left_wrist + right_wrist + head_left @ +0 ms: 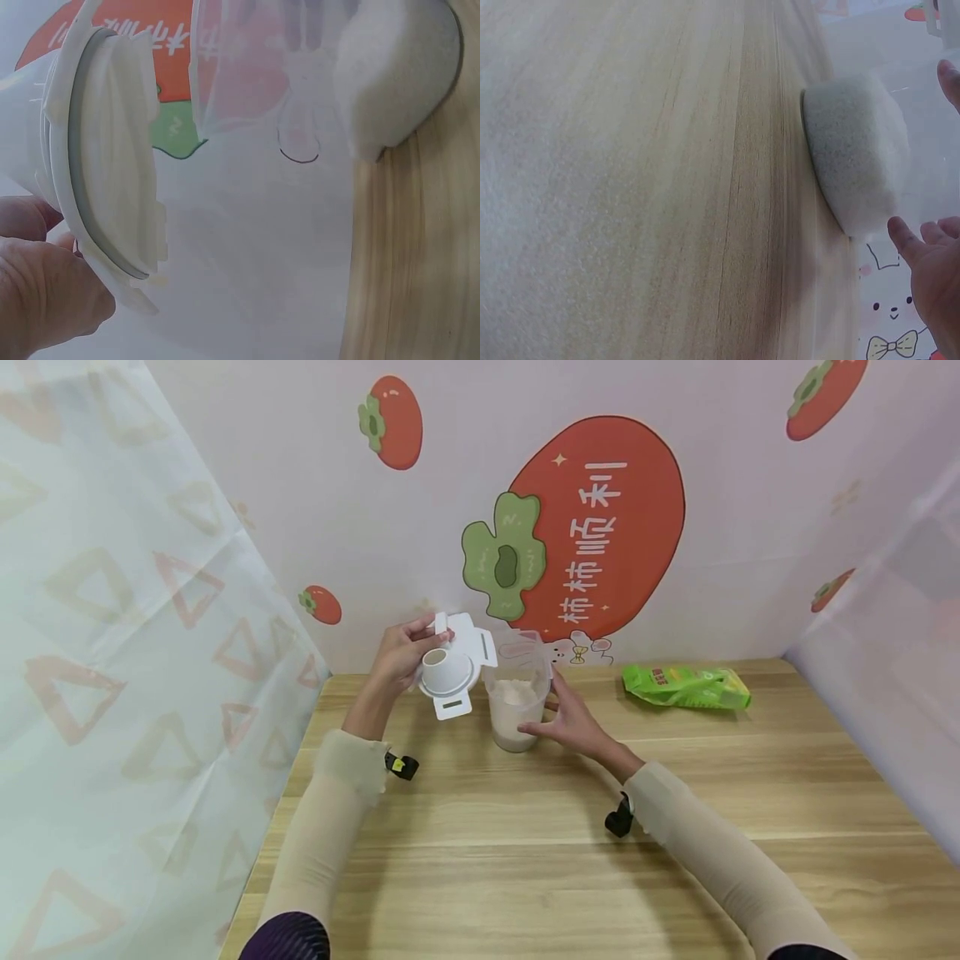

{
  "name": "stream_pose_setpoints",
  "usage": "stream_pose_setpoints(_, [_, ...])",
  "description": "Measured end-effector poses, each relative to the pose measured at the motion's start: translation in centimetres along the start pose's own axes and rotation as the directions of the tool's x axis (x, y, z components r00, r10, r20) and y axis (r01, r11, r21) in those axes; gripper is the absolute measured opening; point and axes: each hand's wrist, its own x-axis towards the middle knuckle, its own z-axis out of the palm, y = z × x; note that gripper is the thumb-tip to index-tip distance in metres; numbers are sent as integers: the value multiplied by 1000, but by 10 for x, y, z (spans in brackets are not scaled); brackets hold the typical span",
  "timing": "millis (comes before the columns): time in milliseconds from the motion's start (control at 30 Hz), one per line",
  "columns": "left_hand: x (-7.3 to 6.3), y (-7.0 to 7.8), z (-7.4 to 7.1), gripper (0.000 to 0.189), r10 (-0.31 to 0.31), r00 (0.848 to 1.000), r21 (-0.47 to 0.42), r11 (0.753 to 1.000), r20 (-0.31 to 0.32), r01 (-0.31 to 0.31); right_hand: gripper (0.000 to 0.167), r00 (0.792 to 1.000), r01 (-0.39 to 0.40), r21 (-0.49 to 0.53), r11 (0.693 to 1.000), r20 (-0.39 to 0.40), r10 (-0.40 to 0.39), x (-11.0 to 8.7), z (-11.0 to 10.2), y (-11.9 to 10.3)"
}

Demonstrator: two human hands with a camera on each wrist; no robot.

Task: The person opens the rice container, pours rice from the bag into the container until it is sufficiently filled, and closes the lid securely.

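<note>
My left hand (403, 656) holds a white lid (467, 647) by its edge, raised and tilted above the table. The lid has a round cup-shaped part on top and flaps at its sides. A grey seal ring (78, 180) runs round its underside in the left wrist view. Just to the right stands a clear plastic container (504, 714), upright on the table and without a cover. White grains (859, 150) fill its lower part. My right hand (576, 720) grips the container from the right, thumb on the near side; its other fingers are partly hidden.
A green plastic packet (686, 687) lies at the back right of the wooden table (480, 860). Printed sheeting (720, 568) rises behind the table's back edge and along both sides.
</note>
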Motion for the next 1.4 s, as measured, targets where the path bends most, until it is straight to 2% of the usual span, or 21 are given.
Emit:
stream_pose_setpoints(500, [6,2,41,69,44,997,6,999,59,-45,116,1000,23,11,1000,10,-23,1,1,3])
stream_pose_setpoints(667, [9,0,54,69,43,996,9,999,78,-44,112,999,36,12,999,5,-36,2,1,3])
stream_pose_setpoints(867, [12,-1,69,68,44,995,-6,999,88,-43,105,1000,17,6,1000,1,-17,0,2,3])
stream_pose_setpoints(1067, [15,-3,81,67,50,993,34,998,103,-54,96,1000,7,-8,1000,-6,-7,0,2,1])
stream_pose_setpoints(1400, [14,-6,95,66,38,993,72,996,111,-46,101,999,34,-17,999,-14,-35,-1,3,1])
